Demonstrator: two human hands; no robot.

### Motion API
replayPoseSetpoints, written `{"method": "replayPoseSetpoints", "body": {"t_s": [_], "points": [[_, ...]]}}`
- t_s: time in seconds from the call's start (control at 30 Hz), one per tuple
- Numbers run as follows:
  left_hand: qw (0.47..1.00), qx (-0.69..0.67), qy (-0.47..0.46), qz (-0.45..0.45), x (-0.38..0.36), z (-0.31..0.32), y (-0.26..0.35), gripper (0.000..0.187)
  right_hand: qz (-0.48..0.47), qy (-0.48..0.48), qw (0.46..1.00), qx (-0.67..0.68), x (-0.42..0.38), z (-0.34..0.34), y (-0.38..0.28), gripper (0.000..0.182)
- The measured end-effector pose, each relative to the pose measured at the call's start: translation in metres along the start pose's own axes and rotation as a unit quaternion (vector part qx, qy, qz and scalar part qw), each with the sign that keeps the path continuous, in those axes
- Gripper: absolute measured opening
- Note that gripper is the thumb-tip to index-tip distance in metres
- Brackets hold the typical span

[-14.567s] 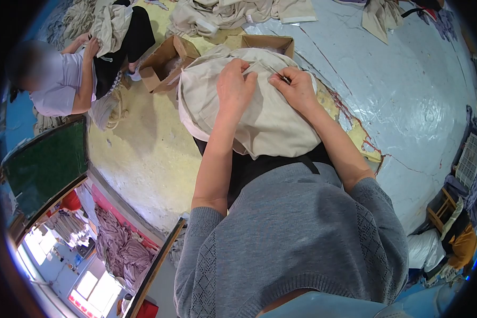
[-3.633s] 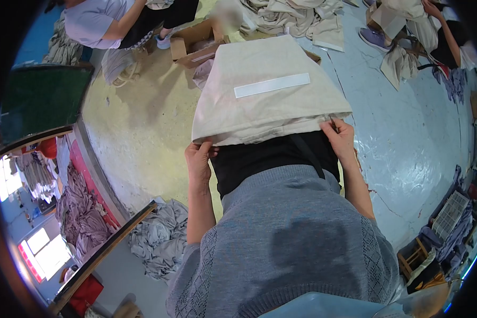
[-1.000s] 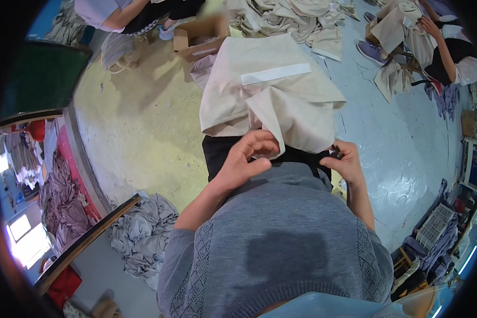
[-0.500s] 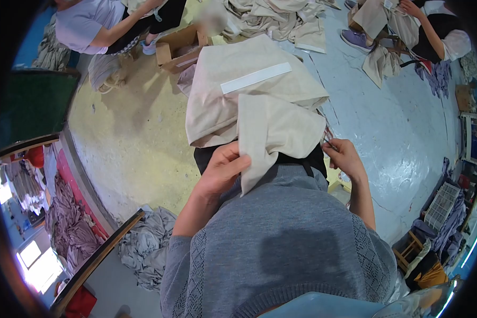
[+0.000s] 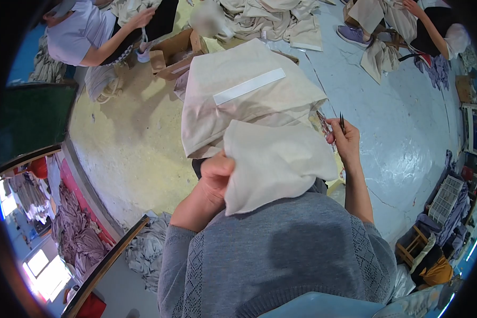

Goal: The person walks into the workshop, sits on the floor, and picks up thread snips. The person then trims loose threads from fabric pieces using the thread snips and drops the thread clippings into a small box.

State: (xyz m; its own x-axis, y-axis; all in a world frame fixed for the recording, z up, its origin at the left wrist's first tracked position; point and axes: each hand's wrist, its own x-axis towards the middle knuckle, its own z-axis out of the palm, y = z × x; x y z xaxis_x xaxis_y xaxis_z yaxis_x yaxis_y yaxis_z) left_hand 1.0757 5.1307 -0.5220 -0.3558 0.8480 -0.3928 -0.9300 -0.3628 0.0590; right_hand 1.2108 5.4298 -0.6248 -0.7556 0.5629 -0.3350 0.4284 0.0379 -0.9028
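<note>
Workers at the far left came first — a person in a pale shirt (image 5: 77,40) crouched by an open cardboard box (image 5: 172,50) on the yellow floor (image 5: 127,138). Below, grey cloth (image 5: 143,249) lay heaped beside a wooden rail. At the middle, the left hand (image 5: 213,177) was closed on the near edge of a beige fabric piece (image 5: 249,106), folding a flap of it back toward the grey sweater; the piece spread over the person's lap, and a white strip (image 5: 249,86) ran across its upper panel. Just right of the flap, the right hand (image 5: 344,140) was raised clear of the cloth, fingers pinched shut on small dark snips (image 5: 342,122) pointing upward. Beyond — at the top right — another person (image 5: 434,26) handled more beige cloth over the pale blue floor (image 5: 408,138).
</note>
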Motion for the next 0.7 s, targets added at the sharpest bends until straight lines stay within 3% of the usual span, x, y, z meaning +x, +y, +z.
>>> {"method": "replayPoseSetpoints", "body": {"t_s": [0.13, 0.23, 0.3, 0.43, 0.7], "points": [[0.998, -0.007, -0.043, 0.049, 0.011, -0.011, 0.014, 0.084, -0.061, 0.018, 0.996, 0.057, 0.026, 0.013, -0.023, 0.02], [0.993, -0.004, -0.073, 0.095, 0.024, -0.024, 0.019, 0.079, -0.208, -0.002, 0.975, -0.078, 0.065, 0.031, -0.051, 0.018], [0.986, 0.017, -0.092, 0.138, 0.035, -0.033, 0.022, 0.076, -0.268, -0.024, 0.959, -0.088, 0.094, 0.051, -0.063, 0.019], [0.986, -0.072, -0.053, 0.138, 0.042, -0.03, 0.044, 0.067, -0.269, -0.113, 0.951, -0.098, 0.131, 0.084, -0.077, 0.02], [0.99, -0.018, 0.056, 0.131, 0.059, -0.054, 0.051, 0.071, -0.217, -0.21, 0.946, -0.118, 0.151, 0.101, -0.074, 0.02]]}}
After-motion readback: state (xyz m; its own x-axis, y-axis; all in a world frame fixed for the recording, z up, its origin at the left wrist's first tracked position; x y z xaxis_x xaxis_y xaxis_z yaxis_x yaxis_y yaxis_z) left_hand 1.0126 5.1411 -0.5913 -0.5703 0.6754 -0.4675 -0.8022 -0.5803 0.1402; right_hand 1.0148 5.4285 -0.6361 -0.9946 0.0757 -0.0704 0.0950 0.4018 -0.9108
